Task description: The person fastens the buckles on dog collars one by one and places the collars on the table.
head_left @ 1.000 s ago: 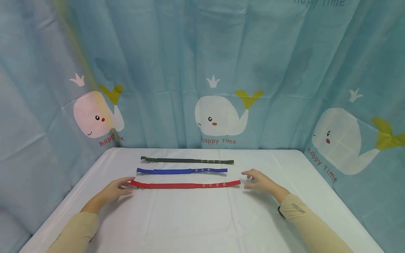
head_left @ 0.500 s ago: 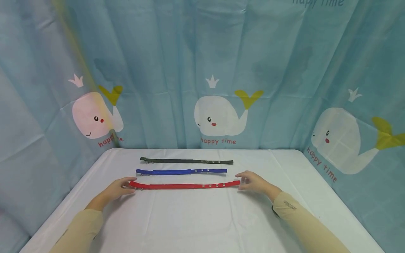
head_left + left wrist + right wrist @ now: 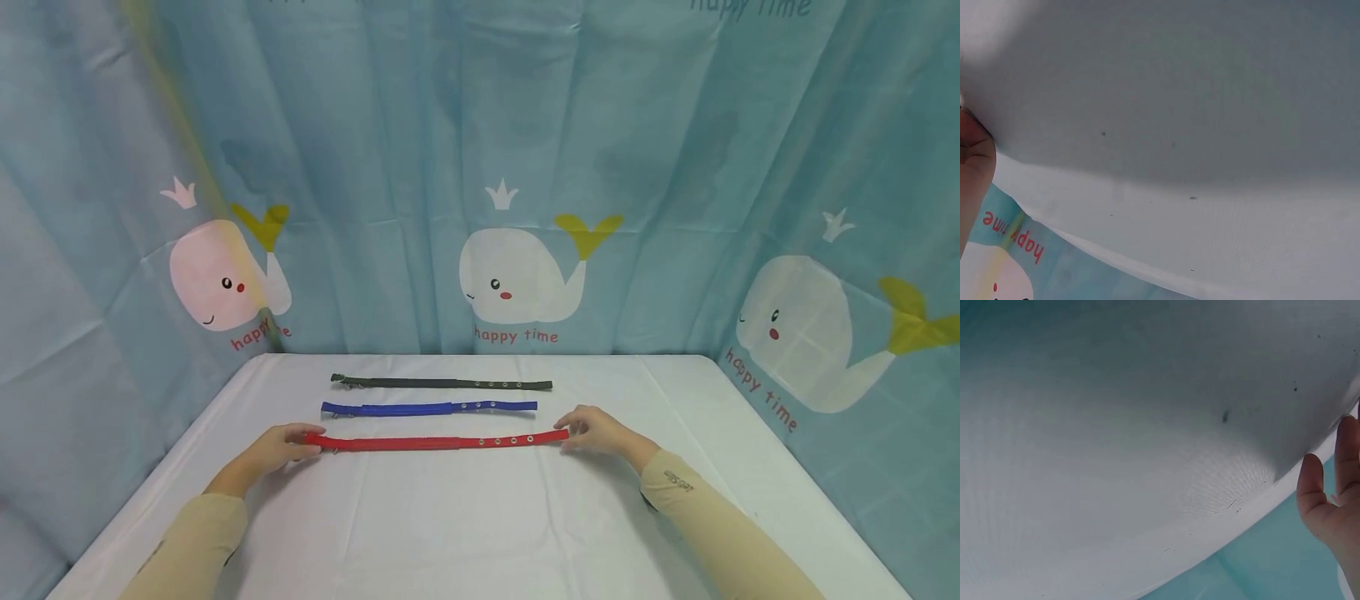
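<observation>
Red strap (image 3: 438,442) flat between hands, fingers (image 3: 306,440) touching both ends.

Makeshift recording booth, whale-print curtain (image 3: 480,167), white-covered table (image 3: 480,517)

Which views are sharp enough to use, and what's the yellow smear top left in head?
Head view: sharp, evenly lit; red strap and both hands crisp; the yellow streak is blurred, unidentifiable. Left and right wrist views: mostly soft white tablecloth, shadowed, straps not visible.
</observation>
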Tool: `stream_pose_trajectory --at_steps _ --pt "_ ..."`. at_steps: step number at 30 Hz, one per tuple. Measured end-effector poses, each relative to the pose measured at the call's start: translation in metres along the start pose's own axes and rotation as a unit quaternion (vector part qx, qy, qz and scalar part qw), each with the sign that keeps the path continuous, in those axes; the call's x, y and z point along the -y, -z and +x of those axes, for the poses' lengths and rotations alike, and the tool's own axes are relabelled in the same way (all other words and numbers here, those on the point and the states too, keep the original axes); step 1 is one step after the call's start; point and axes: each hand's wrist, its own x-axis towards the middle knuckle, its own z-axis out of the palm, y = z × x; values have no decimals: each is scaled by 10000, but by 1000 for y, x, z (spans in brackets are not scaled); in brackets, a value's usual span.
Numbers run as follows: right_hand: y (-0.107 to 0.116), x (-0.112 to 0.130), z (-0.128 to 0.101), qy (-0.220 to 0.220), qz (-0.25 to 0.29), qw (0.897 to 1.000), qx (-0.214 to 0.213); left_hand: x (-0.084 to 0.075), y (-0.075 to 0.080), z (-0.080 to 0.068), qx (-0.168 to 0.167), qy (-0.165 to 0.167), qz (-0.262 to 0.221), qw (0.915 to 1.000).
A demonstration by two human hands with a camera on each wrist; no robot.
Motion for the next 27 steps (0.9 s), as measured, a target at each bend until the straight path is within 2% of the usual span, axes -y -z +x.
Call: stream_pose_trajectory --at_steps 8,15,21,24,27 --pt "0 1 2 -181 139 9997 -22 0 0 -2 -2 27 -51 10000" --pt "1 2 0 -64 314 9994 -98 -5 0 -3 0 -77 -98 9999" --pt "1 10 1 -134 1167 9927 -271 -14 -1 -5 -71 -195 -366 9991" --pt "1 15 4 -177 1847 9820 -359 -21 -2 -9 -88 -309 -593 9977" --pt "1 21 7 -273 2394 9696 -431 -27 -5 -12 -127 -231 -949 9951"
